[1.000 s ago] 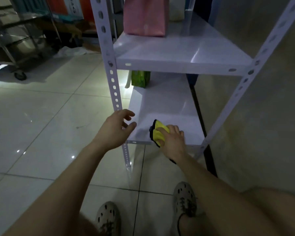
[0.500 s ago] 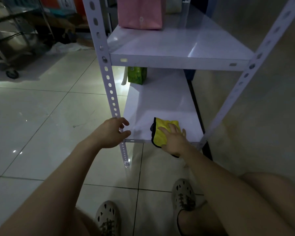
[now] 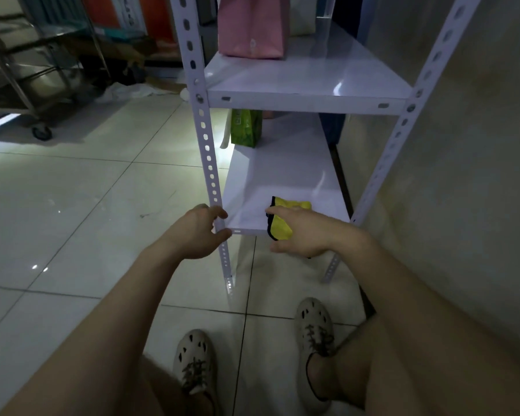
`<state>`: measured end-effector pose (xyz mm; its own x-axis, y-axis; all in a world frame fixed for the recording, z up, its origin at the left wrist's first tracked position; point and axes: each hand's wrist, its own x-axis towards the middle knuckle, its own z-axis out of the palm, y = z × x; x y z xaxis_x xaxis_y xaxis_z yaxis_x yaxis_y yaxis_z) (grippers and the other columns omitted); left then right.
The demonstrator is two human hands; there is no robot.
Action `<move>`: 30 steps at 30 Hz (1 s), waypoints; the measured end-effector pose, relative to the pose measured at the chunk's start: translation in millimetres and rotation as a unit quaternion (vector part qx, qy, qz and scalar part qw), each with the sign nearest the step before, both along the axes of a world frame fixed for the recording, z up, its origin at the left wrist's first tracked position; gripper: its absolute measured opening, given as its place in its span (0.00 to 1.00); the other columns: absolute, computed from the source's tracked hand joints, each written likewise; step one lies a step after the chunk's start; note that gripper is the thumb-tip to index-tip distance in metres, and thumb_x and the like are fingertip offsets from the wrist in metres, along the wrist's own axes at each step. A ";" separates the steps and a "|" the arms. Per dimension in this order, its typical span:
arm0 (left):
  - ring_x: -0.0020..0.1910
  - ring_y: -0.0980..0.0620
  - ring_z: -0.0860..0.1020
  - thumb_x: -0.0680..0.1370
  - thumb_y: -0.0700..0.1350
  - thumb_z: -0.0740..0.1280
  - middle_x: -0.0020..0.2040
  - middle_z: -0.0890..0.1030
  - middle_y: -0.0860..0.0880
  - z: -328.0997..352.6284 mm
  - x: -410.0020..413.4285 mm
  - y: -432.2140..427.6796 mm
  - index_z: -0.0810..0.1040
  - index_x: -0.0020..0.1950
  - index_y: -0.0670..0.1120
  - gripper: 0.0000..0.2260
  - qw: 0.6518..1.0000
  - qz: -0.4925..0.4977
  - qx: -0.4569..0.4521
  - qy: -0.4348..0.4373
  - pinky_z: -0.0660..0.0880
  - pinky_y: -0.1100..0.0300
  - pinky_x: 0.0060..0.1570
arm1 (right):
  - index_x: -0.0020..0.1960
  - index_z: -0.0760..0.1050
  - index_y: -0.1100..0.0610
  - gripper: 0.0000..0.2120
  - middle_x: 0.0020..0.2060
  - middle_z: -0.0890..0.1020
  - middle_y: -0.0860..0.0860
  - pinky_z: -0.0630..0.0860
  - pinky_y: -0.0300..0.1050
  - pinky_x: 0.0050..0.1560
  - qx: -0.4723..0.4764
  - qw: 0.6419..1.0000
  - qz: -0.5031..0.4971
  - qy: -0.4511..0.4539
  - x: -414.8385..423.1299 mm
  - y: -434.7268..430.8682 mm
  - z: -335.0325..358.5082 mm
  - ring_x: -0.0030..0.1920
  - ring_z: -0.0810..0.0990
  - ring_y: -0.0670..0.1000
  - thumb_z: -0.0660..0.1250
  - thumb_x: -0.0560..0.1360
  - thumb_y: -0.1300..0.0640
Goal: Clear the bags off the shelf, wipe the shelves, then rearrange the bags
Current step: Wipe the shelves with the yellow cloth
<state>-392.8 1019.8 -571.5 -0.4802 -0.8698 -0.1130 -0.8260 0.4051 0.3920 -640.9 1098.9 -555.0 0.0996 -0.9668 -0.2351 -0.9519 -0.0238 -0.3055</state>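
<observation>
A white metal rack stands against the wall. On its upper shelf [image 3: 306,76] a pink bag [image 3: 251,28] stands at the back. A green bag [image 3: 246,127] stands at the far left of the lower shelf [image 3: 282,175]. A yellow cloth with a black hem [image 3: 281,228] lies on the lower shelf's front edge and hangs over it. My right hand [image 3: 309,232] presses on the cloth with fingers spread. My left hand [image 3: 195,235] grips the front left post [image 3: 204,130] at the lower shelf's corner.
A steel trolley on castors [image 3: 27,70] stands at the far left, with a white rag [image 3: 129,90] on the tiled floor beside it. The wall [image 3: 463,175] runs close along the rack's right side. A dark blue thing [image 3: 332,127] sits behind the lower shelf.
My left hand moved to the rack's front left post and closed round it. My right hand flattened on the cloth and slid it to the shelf's front edge.
</observation>
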 end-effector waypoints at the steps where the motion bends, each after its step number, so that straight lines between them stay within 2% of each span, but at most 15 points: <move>1: 0.64 0.43 0.81 0.84 0.54 0.71 0.70 0.78 0.43 2.9 1.7 8.1 0.75 0.76 0.47 0.23 1.000 0.001 0.004 -0.008 0.80 0.46 0.65 | 0.83 0.57 0.42 0.38 0.76 0.70 0.52 0.68 0.54 0.73 -0.009 1.000 0.004 -0.014 8.9 6.1 7.1 0.73 0.70 0.56 0.69 0.78 0.36; 4: 0.65 0.43 0.81 0.85 0.53 0.70 0.72 0.78 0.42 13.1 7.2 36.7 0.75 0.77 0.46 0.22 1.000 0.004 0.020 -0.024 0.79 0.45 0.66 | 0.82 0.62 0.45 0.34 0.77 0.70 0.51 0.72 0.51 0.70 -0.045 0.995 0.001 -0.084 31.9 27.3 18.1 0.73 0.72 0.54 0.69 0.80 0.40; 7: 0.67 0.44 0.81 0.85 0.54 0.70 0.73 0.79 0.43 15.5 20.5 67.2 0.74 0.78 0.47 0.23 0.999 0.019 0.021 -0.016 0.79 0.47 0.66 | 0.82 0.63 0.48 0.34 0.77 0.70 0.52 0.73 0.47 0.64 -0.001 0.998 0.011 -0.069 44.4 48.3 8.8 0.72 0.73 0.54 0.70 0.81 0.41; 10: 0.67 0.46 0.81 0.85 0.55 0.70 0.74 0.79 0.44 12.7 43.0 101.5 0.74 0.78 0.47 0.24 0.998 0.021 0.019 -0.048 0.79 0.47 0.67 | 0.81 0.65 0.48 0.34 0.76 0.72 0.52 0.71 0.44 0.58 0.011 0.998 0.021 -0.060 58.0 62.5 4.8 0.72 0.73 0.54 0.70 0.80 0.40; 15: 0.68 0.46 0.80 0.85 0.56 0.69 0.73 0.79 0.46 19.2 84.9 135.6 0.76 0.77 0.48 0.23 0.994 0.032 0.020 -0.102 0.77 0.49 0.68 | 0.81 0.66 0.48 0.32 0.78 0.70 0.52 0.75 0.52 0.66 -0.024 0.997 0.052 -0.058 95.2 76.6 7.7 0.71 0.75 0.54 0.70 0.80 0.41; 20: 0.68 0.45 0.80 0.85 0.56 0.69 0.73 0.79 0.45 17.8 123.7 114.1 0.75 0.77 0.47 0.23 0.993 0.071 0.005 -0.096 0.76 0.49 0.68 | 0.82 0.64 0.49 0.33 0.79 0.68 0.52 0.72 0.56 0.72 -0.009 0.997 0.073 -0.014 124.8 57.8 2.0 0.76 0.70 0.56 0.69 0.80 0.41; 24: 0.70 0.45 0.78 0.85 0.55 0.68 0.73 0.77 0.45 -22.5 154.7 88.2 0.73 0.78 0.48 0.23 0.989 0.081 0.021 -0.118 0.75 0.48 0.69 | 0.82 0.63 0.46 0.34 0.79 0.68 0.51 0.71 0.56 0.72 0.007 0.997 0.083 0.001 140.6 25.6 -13.1 0.76 0.69 0.57 0.69 0.80 0.40; 26: 0.69 0.47 0.79 0.85 0.56 0.68 0.72 0.77 0.46 -43.2 167.0 70.2 0.73 0.78 0.50 0.23 0.987 0.055 0.050 -0.141 0.75 0.49 0.69 | 0.81 0.64 0.45 0.33 0.79 0.68 0.50 0.70 0.54 0.73 0.009 0.996 0.091 0.003 144.3 2.1 -23.5 0.76 0.69 0.55 0.69 0.80 0.39; 28: 0.67 0.49 0.80 0.85 0.57 0.68 0.71 0.79 0.48 -55.3 175.3 56.9 0.74 0.78 0.51 0.23 0.990 0.044 0.062 -0.122 0.77 0.50 0.67 | 0.81 0.64 0.44 0.33 0.78 0.69 0.49 0.70 0.54 0.73 0.017 0.996 0.092 -0.005 149.0 -17.4 -34.0 0.76 0.69 0.54 0.68 0.80 0.38; 30: 0.66 0.50 0.81 0.85 0.58 0.67 0.72 0.79 0.50 -69.2 182.3 43.7 0.73 0.78 0.52 0.23 0.994 0.047 0.036 -0.092 0.78 0.50 0.66 | 0.80 0.64 0.43 0.32 0.78 0.70 0.47 0.70 0.55 0.73 0.006 0.996 0.091 -0.021 147.7 -36.2 -48.8 0.76 0.70 0.52 0.68 0.80 0.37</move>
<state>-210.6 1063.5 -640.7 -0.3624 -0.8964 -0.2551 -0.9192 0.2986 0.2566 -493.2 1062.7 -603.9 0.2834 -0.9289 -0.2384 -0.9185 -0.1915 -0.3460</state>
